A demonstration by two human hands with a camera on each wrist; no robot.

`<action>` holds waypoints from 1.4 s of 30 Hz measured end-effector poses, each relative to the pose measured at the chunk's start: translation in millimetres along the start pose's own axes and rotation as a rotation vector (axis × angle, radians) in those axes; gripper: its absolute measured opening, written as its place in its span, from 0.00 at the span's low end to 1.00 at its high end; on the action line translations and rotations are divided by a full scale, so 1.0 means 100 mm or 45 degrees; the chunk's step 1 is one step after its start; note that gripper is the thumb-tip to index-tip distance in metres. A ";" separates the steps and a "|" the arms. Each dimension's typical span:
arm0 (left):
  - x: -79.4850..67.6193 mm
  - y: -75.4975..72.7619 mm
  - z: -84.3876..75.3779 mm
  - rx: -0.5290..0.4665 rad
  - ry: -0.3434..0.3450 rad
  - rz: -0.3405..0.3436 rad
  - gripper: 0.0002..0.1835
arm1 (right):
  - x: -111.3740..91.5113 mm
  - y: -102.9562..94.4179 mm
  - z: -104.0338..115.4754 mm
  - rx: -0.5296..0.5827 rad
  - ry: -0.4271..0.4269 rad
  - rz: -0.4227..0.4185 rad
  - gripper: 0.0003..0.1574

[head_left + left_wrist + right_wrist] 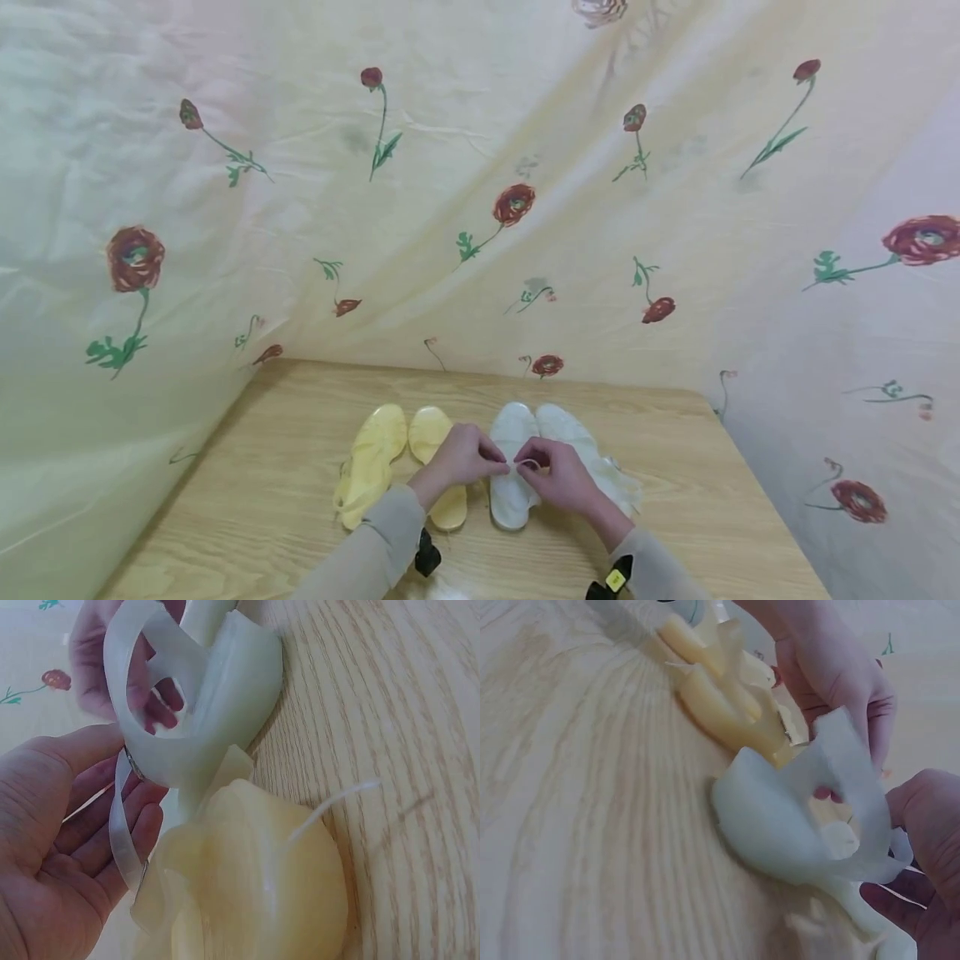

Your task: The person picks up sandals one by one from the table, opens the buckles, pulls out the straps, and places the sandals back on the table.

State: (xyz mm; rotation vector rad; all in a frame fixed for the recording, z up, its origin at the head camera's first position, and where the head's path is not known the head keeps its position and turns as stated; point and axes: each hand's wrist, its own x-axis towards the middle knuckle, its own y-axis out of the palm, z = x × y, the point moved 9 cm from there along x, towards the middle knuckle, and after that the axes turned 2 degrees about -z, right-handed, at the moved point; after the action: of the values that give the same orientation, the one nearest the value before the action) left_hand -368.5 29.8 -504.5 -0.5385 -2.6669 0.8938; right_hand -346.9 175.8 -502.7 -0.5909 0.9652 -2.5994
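White smooth sandal (510, 508): our left hand (463, 457) and right hand (566, 479) pinch its thin looped strap (161, 757); yellow sandals (371, 458) beside, wood-grain desk (262, 467).

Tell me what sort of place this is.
Probably a curtained-off tabletop workspace: flower-print cloth hangs behind and on both sides of a wood-grain table holding yellow sandals and white sandals.

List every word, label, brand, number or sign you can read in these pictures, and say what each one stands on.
No text can be read in any view.
Yellow label on the black wrist device: any marks are too small and blurred to read.
White sandals, yellow sandals: no legible lettering.
Cloth backdrop: printed flowers, no legible words.
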 end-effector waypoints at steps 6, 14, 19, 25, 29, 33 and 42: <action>-0.01 0.00 -0.02 -0.056 -0.009 0.015 0.03 | 0.05 0.04 0.04 0.031 -0.014 0.008 0.08; -0.03 -0.02 -0.01 -0.025 0.000 0.034 0.03 | 0.01 0.07 -0.01 0.009 -0.023 0.003 0.09; -0.03 -0.02 0.02 0.016 0.018 0.028 0.03 | -0.03 0.04 -0.05 -0.008 -0.020 -0.015 0.09; -0.02 -0.03 0.02 -0.012 0.003 0.009 0.04 | 0.03 0.02 -0.02 0.005 -0.004 -0.040 0.08; -0.02 -0.03 -0.02 -0.034 0.009 -0.004 0.04 | 0.06 0.03 0.02 0.016 -0.057 -0.037 0.08; -0.02 -0.02 -0.02 -0.032 0.011 -0.007 0.03 | 0.05 0.03 0.03 0.001 -0.073 -0.034 0.07; -0.05 -0.03 0.03 -0.027 0.012 -0.019 0.03 | 0.00 0.01 0.04 -0.055 -0.057 -0.044 0.08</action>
State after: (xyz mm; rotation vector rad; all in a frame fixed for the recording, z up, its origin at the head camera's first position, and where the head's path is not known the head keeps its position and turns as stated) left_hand -365.8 23.7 -505.7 -0.5256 -2.6714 0.8580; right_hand -344.7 173.4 -500.9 -0.6796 1.0078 -2.5894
